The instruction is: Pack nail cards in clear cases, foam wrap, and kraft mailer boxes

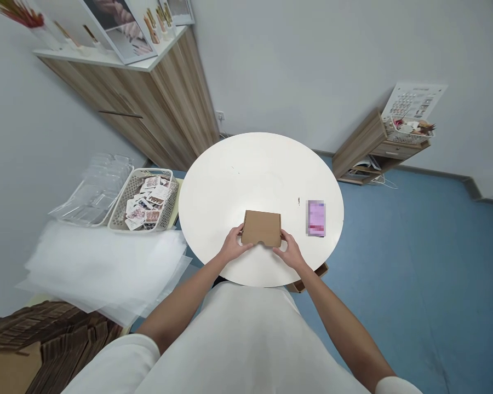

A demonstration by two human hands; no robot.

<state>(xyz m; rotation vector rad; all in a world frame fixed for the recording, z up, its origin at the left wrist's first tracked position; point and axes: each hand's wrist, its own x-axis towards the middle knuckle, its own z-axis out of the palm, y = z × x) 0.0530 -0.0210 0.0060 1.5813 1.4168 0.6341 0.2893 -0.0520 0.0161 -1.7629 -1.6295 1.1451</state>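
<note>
A small brown cardboard box [262, 227], its lid down, lies near the front of the round white table [258, 169]. My left hand [233, 244] grips its left side, with the thumb at the near left corner. On the other side, my right hand [290, 250] holds the right edge, thumb at the near right corner. A semicircular notch shows in the middle of the box's near edge. To the right on the table lies a pink and purple item [316, 218], blurred by pixels.
Left of the table are a white basket [121, 207] of printed cards, clear plastic trays [94, 191], translucent sheets [107, 262] and stacked brown cardboard [66, 350]. A wooden cabinet [181, 87] stands behind left, a small shelf unit [363, 142] behind right. Below the table's right front edge is a brown box [321, 270].
</note>
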